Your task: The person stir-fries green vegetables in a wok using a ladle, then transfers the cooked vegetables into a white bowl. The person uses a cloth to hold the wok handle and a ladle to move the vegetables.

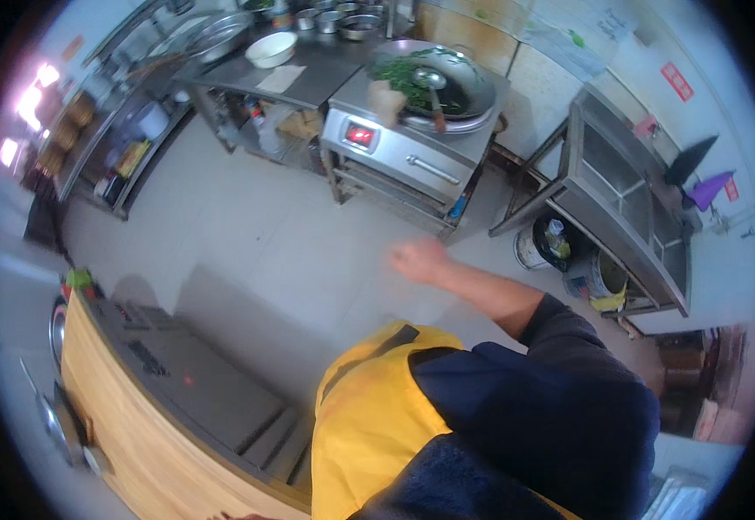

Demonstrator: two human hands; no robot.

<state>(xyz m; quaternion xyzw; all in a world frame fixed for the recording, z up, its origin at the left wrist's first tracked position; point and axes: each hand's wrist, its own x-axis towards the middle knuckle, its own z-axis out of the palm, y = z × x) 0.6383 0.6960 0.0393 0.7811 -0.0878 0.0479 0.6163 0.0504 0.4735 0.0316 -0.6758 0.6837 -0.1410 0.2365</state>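
My right hand (419, 260) hangs over the tiled floor in front of me, fingers curled in, slightly blurred; I see nothing in it. Of my left hand (241, 517), only the fingertips show at the bottom edge, at the pale wooden board (156, 429); what they do there is hidden. A yellow apron (377, 403) covers my front. Ahead stands a steel cooker (393, 153) with a lit red display. Its large wok (475, 78) contains leafy greens (403, 75) and a ladle (436, 97) with a wooden handle. A beige cloth-like thing (387, 104) lies by the rim.
Left of the cooker, a steel table (325, 75) bears a white bowl (272, 50) and metal pots (361, 26). A steel sink (618, 169) stands at right, with buckets (533, 244) below. A shelf rack (117, 156) stands far left; a dark-fronted cabinet (215, 383) supports the board.
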